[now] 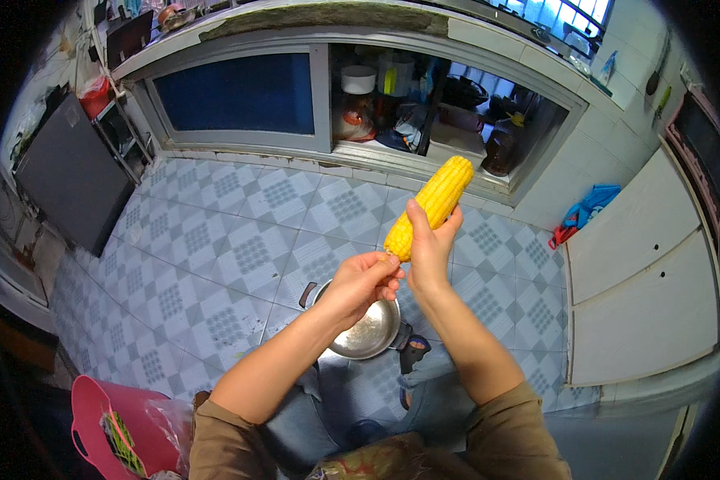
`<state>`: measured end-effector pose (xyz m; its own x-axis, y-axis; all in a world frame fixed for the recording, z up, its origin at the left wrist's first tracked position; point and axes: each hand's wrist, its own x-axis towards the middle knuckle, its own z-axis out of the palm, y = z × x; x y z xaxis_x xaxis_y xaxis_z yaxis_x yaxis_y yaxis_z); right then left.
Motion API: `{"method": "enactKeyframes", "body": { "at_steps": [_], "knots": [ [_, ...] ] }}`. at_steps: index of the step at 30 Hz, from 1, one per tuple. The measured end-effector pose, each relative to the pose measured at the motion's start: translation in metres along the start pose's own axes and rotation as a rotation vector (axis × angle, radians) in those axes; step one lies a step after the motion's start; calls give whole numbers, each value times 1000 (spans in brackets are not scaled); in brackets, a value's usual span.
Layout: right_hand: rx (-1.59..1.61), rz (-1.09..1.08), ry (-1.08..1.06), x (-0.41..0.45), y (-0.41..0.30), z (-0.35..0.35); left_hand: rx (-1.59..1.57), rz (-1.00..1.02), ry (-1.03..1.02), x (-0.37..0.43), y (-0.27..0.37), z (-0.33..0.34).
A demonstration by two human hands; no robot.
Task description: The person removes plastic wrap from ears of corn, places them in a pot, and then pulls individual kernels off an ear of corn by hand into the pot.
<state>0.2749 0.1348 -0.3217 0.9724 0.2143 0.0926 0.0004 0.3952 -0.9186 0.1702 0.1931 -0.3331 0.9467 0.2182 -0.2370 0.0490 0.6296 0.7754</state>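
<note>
A husked ear of yellow corn is held up at a slant, its lower end towards me. My right hand is wrapped around its lower half, thumb along the near side. At the corn's lower tip, the thumb and fingers of my left hand are pinched together, with a small yellow bit showing by the thumb. Below my hands, a metal pot with dark side handles stands on the floor between my feet. My left hand and forearm hide part of it.
Bluish patterned tiles cover the floor. At lower left is a pink tub with green vegetables. Ahead stands a counter with a partly open sliding cabinet holding pots and jars. A white cupboard is at right, a dark panel at left.
</note>
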Motion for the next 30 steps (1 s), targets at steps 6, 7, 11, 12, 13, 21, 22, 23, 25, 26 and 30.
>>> {"method": "enactKeyframes", "body": {
  "at_steps": [6,7,11,12,13,21,22,23,25,26,30],
  "knots": [
    [14,-20,-95,-2,-9,-1,45,58,100,-1,5,2],
    [44,-4,-112,-1,-9,-2,64,50,99,-1,7,3],
    [117,6,-92,6,-6,-3,145,59,114,-6,12,11],
    [138,49,-88,9,-4,-5,166,65,111,-8,12,13],
    [160,91,-84,11,-3,-6,173,58,108,-8,13,14],
    [156,141,-114,6,-8,-7,-22,-97,30,-7,17,12],
    [101,70,-145,3,-9,-6,-23,-98,34,-7,16,11],
    [101,73,-146,2,-9,-5,34,-76,13,-7,14,9],
    [40,-34,-135,0,-9,-3,89,-52,-8,-6,12,7],
    [41,-32,-137,-1,-9,-2,129,-25,-10,-7,10,6],
    [91,53,-133,-2,-10,-2,153,12,-11,-8,10,6]
  ]
}}
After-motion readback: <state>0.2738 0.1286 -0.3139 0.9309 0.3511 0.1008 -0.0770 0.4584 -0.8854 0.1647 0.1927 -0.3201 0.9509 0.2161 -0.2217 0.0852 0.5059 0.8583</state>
